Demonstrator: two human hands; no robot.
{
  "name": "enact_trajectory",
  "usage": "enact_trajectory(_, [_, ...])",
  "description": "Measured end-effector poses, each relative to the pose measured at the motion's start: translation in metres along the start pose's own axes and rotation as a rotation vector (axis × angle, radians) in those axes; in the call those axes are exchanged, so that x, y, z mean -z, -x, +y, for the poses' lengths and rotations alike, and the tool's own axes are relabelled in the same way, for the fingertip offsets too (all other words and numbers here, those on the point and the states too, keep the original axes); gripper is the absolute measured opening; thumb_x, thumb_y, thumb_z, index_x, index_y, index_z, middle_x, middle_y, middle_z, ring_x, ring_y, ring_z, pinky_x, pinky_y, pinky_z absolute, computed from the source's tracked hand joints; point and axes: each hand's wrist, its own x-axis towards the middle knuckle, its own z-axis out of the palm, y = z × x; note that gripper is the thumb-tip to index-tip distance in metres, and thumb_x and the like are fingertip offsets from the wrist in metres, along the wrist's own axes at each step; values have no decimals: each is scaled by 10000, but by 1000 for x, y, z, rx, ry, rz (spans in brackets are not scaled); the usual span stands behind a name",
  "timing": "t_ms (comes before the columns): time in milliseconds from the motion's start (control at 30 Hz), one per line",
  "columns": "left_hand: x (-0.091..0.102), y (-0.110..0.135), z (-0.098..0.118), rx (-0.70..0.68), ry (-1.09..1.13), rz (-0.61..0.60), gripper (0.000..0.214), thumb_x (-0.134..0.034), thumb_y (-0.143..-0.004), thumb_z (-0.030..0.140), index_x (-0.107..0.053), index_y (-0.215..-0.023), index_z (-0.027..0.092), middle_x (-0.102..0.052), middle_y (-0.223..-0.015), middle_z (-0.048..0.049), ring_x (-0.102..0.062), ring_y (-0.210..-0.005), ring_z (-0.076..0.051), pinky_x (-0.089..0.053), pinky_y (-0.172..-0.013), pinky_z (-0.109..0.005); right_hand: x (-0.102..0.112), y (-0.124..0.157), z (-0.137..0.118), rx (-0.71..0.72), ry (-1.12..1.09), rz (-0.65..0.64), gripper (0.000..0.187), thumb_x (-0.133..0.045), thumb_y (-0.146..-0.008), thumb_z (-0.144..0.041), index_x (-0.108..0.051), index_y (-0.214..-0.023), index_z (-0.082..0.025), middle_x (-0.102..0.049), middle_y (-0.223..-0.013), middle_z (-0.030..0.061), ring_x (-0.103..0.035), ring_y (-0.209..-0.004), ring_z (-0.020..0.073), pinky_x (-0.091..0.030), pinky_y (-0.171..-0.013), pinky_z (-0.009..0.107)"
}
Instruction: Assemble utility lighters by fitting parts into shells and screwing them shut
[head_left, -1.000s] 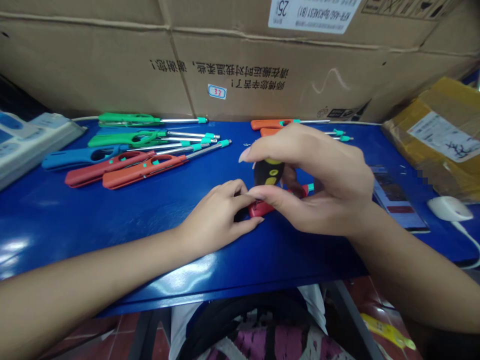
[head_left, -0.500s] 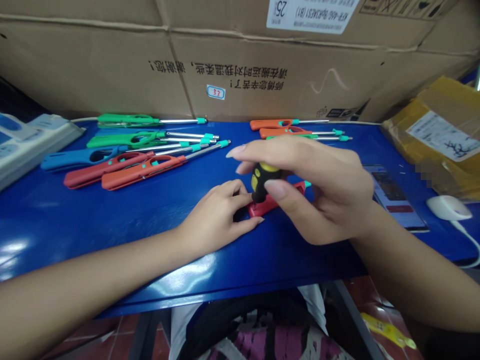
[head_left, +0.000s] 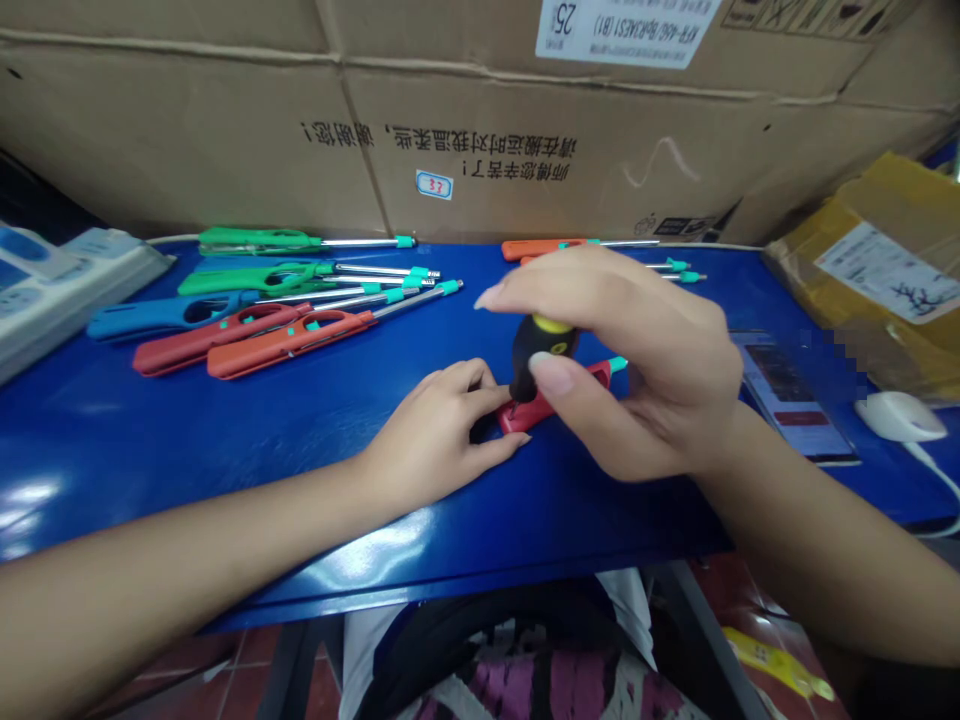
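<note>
Red lighter (head_left: pixel 529 412) on the blue bench (head_left: pixel 300 430), head view: it lies in front of you, handle end towards your left hand (head_left: pixel 442 430), long axis slanting away to the right and ending in a turquoise tip. Your left hand is nearer the handle end, its thumb and forefinger pinching either side. Your right hand (head_left: pixel 645 350) is above, fingers curled around a stubby black-and-yellow screwdriver (head_left: pixel 531 345), slightly tilted, its shaft reaching down to the handle end. Compared with half a second ago, the screwdriver's yellow marks have turned and your right forefinger sits further right; your left hand looks unmoved.
</note>
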Motion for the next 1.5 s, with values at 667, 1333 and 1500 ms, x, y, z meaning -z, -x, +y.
enact_trajectory(667, [38,0,8,95,-188,-190,273,-698,-806,292,-679,-1063,203,-667,-1004,-42,-649,-894,-237,-515,-725,-346,25,-8,36,-418,-140,478,264,-791,-865,-319,-542,-842,-237,-547,-682,-76,-552,-463,65,-435,-422,203])
enact_trajectory(1333, [93,3,-2,84,63,-436,271,-408,-1062,408,-586,-1196,254,-656,-1142,-55,-652,-993,-197,-525,-925,-320,6,41,97,-452,87,-407,105,-745,-860,-195,-736,-963,-214,-741,-1020,74,-638,-1026,255,-483,-928,417])
enact_trajectory(1500, [147,1,-25,181,200,-519,301,-467,-1033,440,-652,-1225,301,-701,-987,-22,-657,-887,-190,-538,-797,-272,15,41,100,-418,43,-470,135,-708,-870,-166,-720,-1000,-201,-717,-1047,78,-646,-999,235,-498,-910,386])
